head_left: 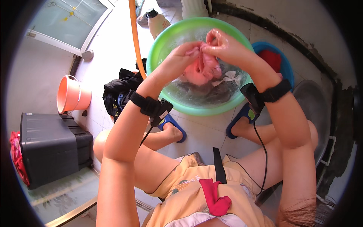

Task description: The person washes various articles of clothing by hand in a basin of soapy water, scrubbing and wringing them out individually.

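Observation:
A wet pink piece of cloth (206, 68), bunched up, hangs between my two hands over a big light-green basin (196, 110). Its exact kind of garment cannot be made out. My left hand (185, 55) pinches the upper left part of it. Close beside, my right hand (223, 45) is closed with fingertips on the cloth's top edge; the skin looks wet. Beneath, the basin holds water with dark cloth (215, 94) and a small white strip of cloth (230, 78) lying in it.
A blue tub (290, 73) with red cloth stands right of the basin. A beige bottle (157, 24) and an orange hose (135, 38) are on its left, with black clothes (119, 90) on the floor. Further left are an orange bucket (72, 94) and a dark grey box (49, 145).

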Available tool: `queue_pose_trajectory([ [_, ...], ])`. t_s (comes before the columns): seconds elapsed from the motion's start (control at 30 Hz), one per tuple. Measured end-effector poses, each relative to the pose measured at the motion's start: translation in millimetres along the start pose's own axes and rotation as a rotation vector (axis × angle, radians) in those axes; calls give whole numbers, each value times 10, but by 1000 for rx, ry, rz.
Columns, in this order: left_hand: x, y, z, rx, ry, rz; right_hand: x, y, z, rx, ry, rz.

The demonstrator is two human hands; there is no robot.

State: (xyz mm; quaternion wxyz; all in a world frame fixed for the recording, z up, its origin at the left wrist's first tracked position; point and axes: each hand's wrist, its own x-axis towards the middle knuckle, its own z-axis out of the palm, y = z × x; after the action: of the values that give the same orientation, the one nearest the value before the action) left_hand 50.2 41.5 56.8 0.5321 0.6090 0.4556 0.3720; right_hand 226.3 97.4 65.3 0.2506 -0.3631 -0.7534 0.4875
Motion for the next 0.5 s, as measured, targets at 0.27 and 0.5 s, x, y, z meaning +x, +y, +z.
queue_pose_trajectory([
  [0.27,-255,860,27,430,113,312,-389,-993,-137,269,-45,-64],
  [0.5,-376,800,95,685,142,191,-606,-557,13,-649,164,-33],
])
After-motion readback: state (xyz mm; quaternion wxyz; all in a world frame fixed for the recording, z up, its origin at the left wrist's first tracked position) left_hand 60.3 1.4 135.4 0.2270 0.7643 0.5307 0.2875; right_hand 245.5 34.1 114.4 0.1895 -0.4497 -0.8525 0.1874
